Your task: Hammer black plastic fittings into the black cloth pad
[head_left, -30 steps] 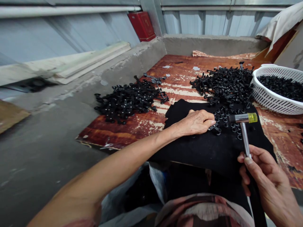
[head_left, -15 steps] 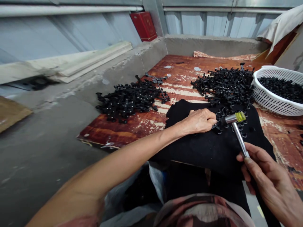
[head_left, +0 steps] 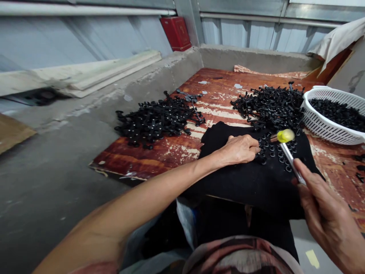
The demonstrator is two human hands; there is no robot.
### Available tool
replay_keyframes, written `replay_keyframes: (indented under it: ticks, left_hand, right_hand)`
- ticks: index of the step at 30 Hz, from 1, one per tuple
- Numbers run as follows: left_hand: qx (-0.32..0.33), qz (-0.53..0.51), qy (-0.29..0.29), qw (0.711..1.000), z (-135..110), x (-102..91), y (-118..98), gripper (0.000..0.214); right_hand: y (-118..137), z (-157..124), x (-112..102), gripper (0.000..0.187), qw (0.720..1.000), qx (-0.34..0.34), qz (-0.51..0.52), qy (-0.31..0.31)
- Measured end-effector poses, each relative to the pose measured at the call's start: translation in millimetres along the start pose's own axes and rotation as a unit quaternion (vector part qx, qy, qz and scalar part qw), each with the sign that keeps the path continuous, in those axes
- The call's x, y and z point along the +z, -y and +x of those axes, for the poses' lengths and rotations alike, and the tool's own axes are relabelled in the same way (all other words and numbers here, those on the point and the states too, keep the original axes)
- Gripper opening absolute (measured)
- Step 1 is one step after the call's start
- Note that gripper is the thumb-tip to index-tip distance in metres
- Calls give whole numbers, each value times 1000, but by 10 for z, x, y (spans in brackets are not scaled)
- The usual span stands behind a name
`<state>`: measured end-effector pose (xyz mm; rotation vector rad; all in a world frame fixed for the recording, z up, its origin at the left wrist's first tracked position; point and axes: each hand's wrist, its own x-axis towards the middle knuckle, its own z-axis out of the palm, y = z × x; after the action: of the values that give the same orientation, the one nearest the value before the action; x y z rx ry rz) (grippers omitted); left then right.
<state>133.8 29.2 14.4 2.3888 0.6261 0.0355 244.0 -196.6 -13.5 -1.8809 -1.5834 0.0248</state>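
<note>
My left hand (head_left: pixel 238 149) rests on a black cloth (head_left: pixel 251 179), its fingers curled and pinching a small black plastic piece at the fingertips. My right hand (head_left: pixel 327 220) grips the metal handle of a small hammer (head_left: pixel 288 150) with a yellow head. The hammer head sits just right of my left fingertips, over several small black ring parts (head_left: pixel 273 150) lying on the cloth.
A worn red board (head_left: pixel 171 152) carries a pile of black sprue frames (head_left: pixel 155 121) on the left and another pile (head_left: pixel 270 104) behind the cloth. A white slotted basket (head_left: pixel 327 121) with black parts stands at the right. Concrete ledge on the left.
The hammer head has swung left and down toward my left fingertips, turning its yellow face toward me. My right hand moved up a little. My left hand stayed put.
</note>
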Motion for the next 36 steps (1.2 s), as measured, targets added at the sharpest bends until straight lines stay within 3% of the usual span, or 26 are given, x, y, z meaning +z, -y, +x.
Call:
replay_keyframes:
  ticks: [3, 7, 12, 16, 20, 24, 27, 31, 36]
  left_hand:
    - [5, 3, 3, 1000, 0, 4, 8, 28]
    - [-1, 18, 0, 1000, 8, 15, 6, 30]
    - [11, 11, 1, 1000, 18, 26, 27, 27]
    - [7, 14, 1, 1000, 15, 23, 24, 28]
    - [4, 16, 3, 1000, 6, 30, 10, 27]
    - [0, 21, 0, 1000, 6, 47, 9, 27]
    - [4, 22, -4, 1000, 6, 52, 15, 27]
    - [2, 27, -1, 1000, 0, 52, 13, 28]
    - [9, 34, -11, 999, 0, 72, 26, 30]
  right_hand:
    - [0, 7, -19, 69, 999, -20, -30, -22]
    - [-47, 15, -6, 63, 998, -6, -43, 39]
    - [-43, -6, 5, 64, 1000, 5, -13, -23]
    - [-50, -21, -3, 60, 999, 14, -11, 35]
    - [-28, -9, -41, 67, 999, -14, -40, -13]
    - [-12, 35, -38, 60, 998, -23, -54, 36]
    - [-15, 36, -24, 66, 999, -22, -33, -7]
    - [-31, 6, -30, 62, 998, -15, -45, 34]
    - [-46, 2, -41, 62, 998, -13, -53, 6]
